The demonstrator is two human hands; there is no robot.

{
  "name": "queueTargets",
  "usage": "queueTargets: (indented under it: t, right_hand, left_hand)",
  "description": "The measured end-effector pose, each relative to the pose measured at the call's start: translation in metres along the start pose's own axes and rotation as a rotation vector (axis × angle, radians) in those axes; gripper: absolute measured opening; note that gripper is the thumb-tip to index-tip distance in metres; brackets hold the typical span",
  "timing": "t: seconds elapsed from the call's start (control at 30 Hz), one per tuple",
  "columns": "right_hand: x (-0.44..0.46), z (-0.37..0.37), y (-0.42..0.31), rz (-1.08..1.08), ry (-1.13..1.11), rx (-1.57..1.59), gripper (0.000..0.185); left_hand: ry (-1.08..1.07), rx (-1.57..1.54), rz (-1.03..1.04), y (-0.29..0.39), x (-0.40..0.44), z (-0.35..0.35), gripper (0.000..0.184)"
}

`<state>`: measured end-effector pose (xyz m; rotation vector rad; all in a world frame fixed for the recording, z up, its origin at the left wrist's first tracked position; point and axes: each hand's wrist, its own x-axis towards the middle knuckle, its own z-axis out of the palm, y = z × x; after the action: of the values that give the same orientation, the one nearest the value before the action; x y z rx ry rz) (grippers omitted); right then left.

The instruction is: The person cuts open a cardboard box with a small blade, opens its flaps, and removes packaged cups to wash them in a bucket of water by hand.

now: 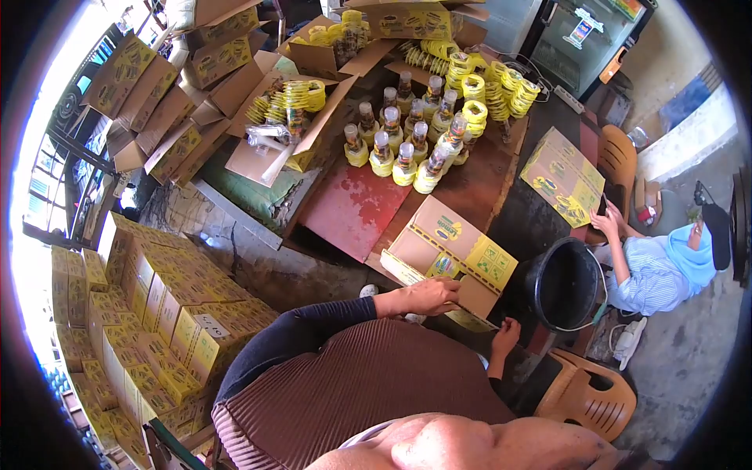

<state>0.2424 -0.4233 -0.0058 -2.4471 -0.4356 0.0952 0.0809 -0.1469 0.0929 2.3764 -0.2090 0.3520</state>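
A printed yellow and brown cardboard box [448, 233] lies tilted at the table edge in front of my body, its near flap loose. My left hand [431, 296], in a dark sleeve, is closed on the box's near edge. Beside the box's lower right corner is my right hand [507, 337], its fingers slightly bent and apart, with nothing visible in them. Several clear-capped bottles [404, 166] with yellow wrapping stand on the table [352, 207] beyond the box.
A black bucket [565, 283] stands at the right. Past it, a co-worker [662, 262] holds another box [562, 176]. Stacked cartons [168, 313] fill the left, open cartons [145, 94] the upper left. Yellow rings [474, 88] lie at the back. An orange chair [587, 395] is at lower right.
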Motion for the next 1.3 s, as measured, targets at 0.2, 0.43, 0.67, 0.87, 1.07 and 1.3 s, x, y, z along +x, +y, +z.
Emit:
queueTargets:
  t: [0.2, 0.43, 0.67, 0.87, 1.07, 1.3]
  right_hand:
    - [0.033, 0.053, 0.077, 0.149, -0.225, 0.057, 0.022]
    - [0.046, 0.066, 0.075, 0.150, -0.096, -0.035, 0.038]
    - [-0.012, 0.025, 0.016, 0.733, -0.734, 0.856, 0.056]
    - [-0.027, 0.003, 0.025, 0.478, -0.846, 0.974, 0.061]
    - [-0.043, -0.049, -0.068, 0.329, -0.817, 0.962, 0.071]
    - [-0.019, -0.023, -0.040, 0.809, -0.884, 1.035, 0.048]
  left_hand:
    - [-0.031, 0.019, -0.034, 0.001, 0.004, -0.001, 0.028]
    - [-0.056, -0.057, -0.117, 0.008, 0.002, -0.011, 0.033]
    - [-0.217, 0.078, -0.237, 0.010, 0.009, -0.015, 0.053]
    - [-0.374, 0.274, -0.379, -0.030, 0.017, -0.011, 0.036]
    - [-0.342, 0.232, -0.566, -0.059, 0.010, -0.031, 0.050]
    - [-0.499, 0.192, -0.727, -0.047, -0.009, -0.068, 0.074]
